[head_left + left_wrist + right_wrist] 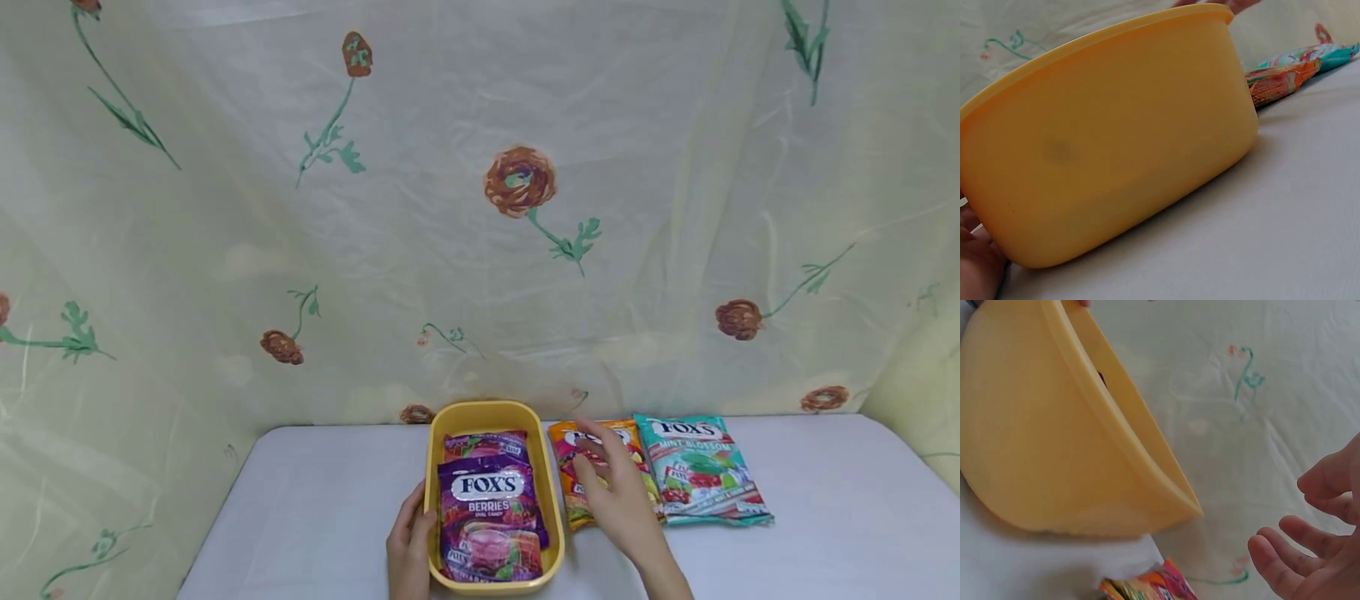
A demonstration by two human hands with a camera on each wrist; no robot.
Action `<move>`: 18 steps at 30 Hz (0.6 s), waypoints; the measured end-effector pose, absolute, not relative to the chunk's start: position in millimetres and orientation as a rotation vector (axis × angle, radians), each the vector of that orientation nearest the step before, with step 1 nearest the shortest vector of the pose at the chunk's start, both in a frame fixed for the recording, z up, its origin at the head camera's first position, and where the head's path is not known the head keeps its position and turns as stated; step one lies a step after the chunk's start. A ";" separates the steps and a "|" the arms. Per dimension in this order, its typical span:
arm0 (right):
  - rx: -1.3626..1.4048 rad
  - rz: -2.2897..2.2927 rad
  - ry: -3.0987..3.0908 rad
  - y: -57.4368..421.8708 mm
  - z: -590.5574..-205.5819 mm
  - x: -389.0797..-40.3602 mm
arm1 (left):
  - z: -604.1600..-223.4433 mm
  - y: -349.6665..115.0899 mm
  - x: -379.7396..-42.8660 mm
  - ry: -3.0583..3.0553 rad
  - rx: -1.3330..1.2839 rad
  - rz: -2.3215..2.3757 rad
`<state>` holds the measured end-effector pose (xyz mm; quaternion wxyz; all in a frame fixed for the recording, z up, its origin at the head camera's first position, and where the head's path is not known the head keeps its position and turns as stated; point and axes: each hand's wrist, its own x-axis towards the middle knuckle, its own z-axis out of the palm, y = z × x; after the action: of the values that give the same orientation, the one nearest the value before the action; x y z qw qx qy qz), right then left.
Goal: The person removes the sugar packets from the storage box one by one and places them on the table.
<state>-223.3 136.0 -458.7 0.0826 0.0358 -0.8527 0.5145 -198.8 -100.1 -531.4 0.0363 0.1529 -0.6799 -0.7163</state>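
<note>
**Orange Fox's candy bag [579, 502] under a spread right hand [615, 492]**

The orange Fox's candy bag lies flat near the counter's [322, 500] back edge, right of the yellow tub [487, 417]. Its flavour name is hidden behind the fingers. It looks light and soft, with a slick, crinkly film and probably loose sweets that shift inside, so a pinch on the smooth middle could slide. A crimped end, or a full grasp across the narrow width, should serve better; rough squeezing might crack the sweets or split a seam.

The right hand is above the bag, thumb and fingers apart, holding nothing. Whether a fingertip touches the wrapper cannot be told.

The yellow tub stands just beside the bag's left side, left of the middle of the counter's back edge. It seems stiff, smooth plastic, easiest to take by the rim. The left hand [408, 546] is against its left wall; how far those fingers curl is unclear. Inside, a purple Fox's Berries bag [489, 517] partly covers a second purple bag [483, 444].

The teal Fox's Mint Blossom bag [703, 475] meets the orange one on the right, towards the counter's back right corner. So tub wall and teal wrapper crowd both long sides; the end towards the person is freer. Flowered cloth [420, 208] hangs behind.
</note>
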 end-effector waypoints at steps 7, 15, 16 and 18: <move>0.231 1.762 -2.579 96.1 -450.7 -205.9 | -530.0 -100.8 -196.2 -2.053 0.465 -2.262; 0.336 1.913 -2.771 60.9 -456.0 -190.5 | -529.0 -99.6 -197.0 -2.067 0.501 -2.307; 0.323 1.901 -2.795 58.9 -457.9 -191.0 | -529.0 -99.2 -197.1 -2.063 0.497 -2.305; 0.301 1.874 -2.807 57.0 -462.0 -192.4 | -528.6 -97.5 -197.7 -2.068 0.498 -2.302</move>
<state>-192.4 57.0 -462.0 -0.1231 0.0882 -0.8221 0.5488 -197.7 -97.5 -528.6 0.0036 0.1589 -0.6597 -0.7345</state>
